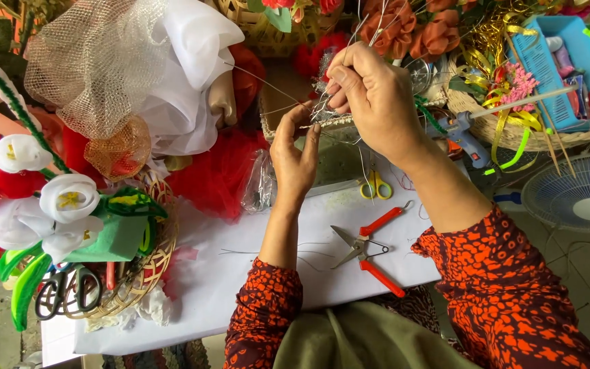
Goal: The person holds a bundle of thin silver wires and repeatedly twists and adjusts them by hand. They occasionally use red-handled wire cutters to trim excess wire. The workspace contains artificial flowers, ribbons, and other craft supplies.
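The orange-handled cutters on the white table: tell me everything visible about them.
The cutters lie flat on the white table, below and between the two forearms. Two grey metal blades point left and stand apart, so the tool is open. A thin wire spring loop sits between the handles near the pivot. The two orange handles splay, one up-right, one down-right. Neither the left hand nor the right hand touches them. Thin loose wires lie on the table to their left.

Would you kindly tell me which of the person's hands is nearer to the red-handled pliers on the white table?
The left hand: it is raised above and left of the red-handled pliers. The right hand is higher and farther, beyond them.
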